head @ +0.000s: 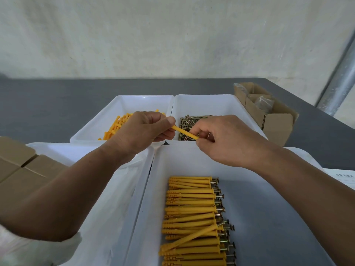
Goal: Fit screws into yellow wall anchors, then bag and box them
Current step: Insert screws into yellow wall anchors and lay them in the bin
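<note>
Assembly under way: left hand [142, 129] fingers pinch one yellow anchor [184, 132] at centre; right hand [226, 139] fingers curl about its other end, above the screws [192, 122] at 1 o'clock. Finished pieces [192, 217] lie in the tray [259, 208] at 6 o'clock; bagging and boxing apparently remain.

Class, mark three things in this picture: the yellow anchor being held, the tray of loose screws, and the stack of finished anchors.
held anchor [184, 133], head view, mid-shaft.
screw tray [221, 105], head view, bare far wall.
finished anchors [192, 217], head view, middle of the stack.
</note>
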`<state>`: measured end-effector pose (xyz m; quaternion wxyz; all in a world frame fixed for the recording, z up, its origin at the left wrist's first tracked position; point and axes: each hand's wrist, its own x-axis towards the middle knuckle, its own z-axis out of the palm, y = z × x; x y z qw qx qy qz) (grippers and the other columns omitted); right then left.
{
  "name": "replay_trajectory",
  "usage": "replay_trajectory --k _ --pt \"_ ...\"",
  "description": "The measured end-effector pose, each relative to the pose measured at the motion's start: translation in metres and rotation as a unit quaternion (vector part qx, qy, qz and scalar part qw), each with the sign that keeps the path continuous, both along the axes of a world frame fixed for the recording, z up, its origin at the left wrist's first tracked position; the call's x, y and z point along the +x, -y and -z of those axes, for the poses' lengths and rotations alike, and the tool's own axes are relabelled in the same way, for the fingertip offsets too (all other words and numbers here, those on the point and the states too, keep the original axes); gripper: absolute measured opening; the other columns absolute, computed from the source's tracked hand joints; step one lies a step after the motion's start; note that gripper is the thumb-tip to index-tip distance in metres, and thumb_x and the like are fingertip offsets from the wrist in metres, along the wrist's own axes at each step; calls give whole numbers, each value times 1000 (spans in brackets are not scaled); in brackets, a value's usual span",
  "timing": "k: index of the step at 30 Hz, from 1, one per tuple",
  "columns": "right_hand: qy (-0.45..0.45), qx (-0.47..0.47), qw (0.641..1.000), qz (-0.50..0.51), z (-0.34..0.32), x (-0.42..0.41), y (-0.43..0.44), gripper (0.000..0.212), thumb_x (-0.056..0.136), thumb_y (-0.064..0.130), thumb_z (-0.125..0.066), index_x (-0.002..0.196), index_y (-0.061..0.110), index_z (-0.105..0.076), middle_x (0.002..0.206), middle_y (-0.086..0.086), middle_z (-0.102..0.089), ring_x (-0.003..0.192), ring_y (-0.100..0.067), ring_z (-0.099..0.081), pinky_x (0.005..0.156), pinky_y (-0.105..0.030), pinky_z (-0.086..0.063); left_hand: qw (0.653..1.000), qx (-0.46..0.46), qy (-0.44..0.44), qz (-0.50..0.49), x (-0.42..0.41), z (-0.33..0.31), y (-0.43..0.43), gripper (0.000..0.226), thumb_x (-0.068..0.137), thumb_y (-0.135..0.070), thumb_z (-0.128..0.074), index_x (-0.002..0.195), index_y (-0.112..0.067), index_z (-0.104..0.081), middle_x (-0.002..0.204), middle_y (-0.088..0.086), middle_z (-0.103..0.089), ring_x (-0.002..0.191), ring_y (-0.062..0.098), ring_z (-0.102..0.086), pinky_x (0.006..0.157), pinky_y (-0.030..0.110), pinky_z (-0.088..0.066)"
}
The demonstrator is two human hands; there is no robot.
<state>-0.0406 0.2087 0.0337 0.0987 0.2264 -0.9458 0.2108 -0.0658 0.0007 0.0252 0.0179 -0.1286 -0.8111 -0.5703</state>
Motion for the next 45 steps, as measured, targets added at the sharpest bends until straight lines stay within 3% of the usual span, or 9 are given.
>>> replay_trajectory --k 5,10,15,21,27,31,35,41,45 --pt "37 52 998 -9 -2 1 -1 15 94 22 -58 101 30 -68 80 14 -60 75 -3 -55 58 -16 -36 1000 -21 2 2 1 1 1 29 86 -41 -63 80 -16 -77 83 7 -75 86 22 -71 86 33 -55" --pt "137 181 973 -35 -1 10 0 20 94 22 -56 107 31 -69 77 19 -50 73 1 -49 56 -13 -33 996 -23 -22 -86 -7 0 12 30 92 -38 -62 79 -15 -76 80 4 -75 83 20 -72 91 42 -56" --pt "154 241 957 -55 3 15 5 23 94 18 -55 109 28 -69 76 18 -47 82 -3 -46 55 -7 -31 985 -40 -38 -164 -15 2 27 28 92 -39 -61 75 -21 -75 76 -2 -74 81 16 -72 91 45 -55" --pt "170 261 949 -56 10 19 10 25 94 15 -56 113 26 -68 104 8 -62 90 -8 -50 61 -17 -38 974 -43 -12 -220 -23 6 39 25 91 -34 -62 75 -19 -75 75 -2 -74 81 17 -71 91 43 -55" --pt "172 282 942 -61 16 18 14 24 93 13 -56 109 24 -69 111 5 -65 92 -10 -53 71 -21 -40 946 -175 -24 -273 -27 13 45 22 87 -38 -63 70 -25 -70 76 -2 -69 76 16 -62 59 28 -44" --pt "163 276 945 -66 18 15 10 24 94 17 -56 112 25 -70 111 7 -64 92 -8 -52 61 -16 -39 923 -289 -22 -253 -28 18 43 18 91 -37 -58 78 -29 -67 73 -10 -60 70 7 -51 54 24 -35" --pt "114 246 961 -61 12 12 6 20 93 21 -54 100 25 -72 93 11 -66 82 -6 -52 63 -18 -43 904 -374 1 -207 -27 19 38 28 96 -42 -47 89 -25 -69 78 -8 -56 81 17 -49 62 28 -33" --pt "-38 67 995 67 4 -18 -12 31 96 42 -48 79 23 -65 75 6 -61 73 -13 -55 63 -30 -42 892 -422 24 -159 -25 21 36 40 98 -48 -36 101 -28 -70 99 -2 -60 93 20 -48 78 32 -35" --pt "32 58 989 135 18 -31 -32 49 101 53 -31 69 21 -50 71 2 -53 71 -16 -51 57 -30 -32 884 -444 19 -142 -24 20 37 38 99 -49 -36 102 -29 -69 102 -3 -62 96 20 -49 80 32 -36"
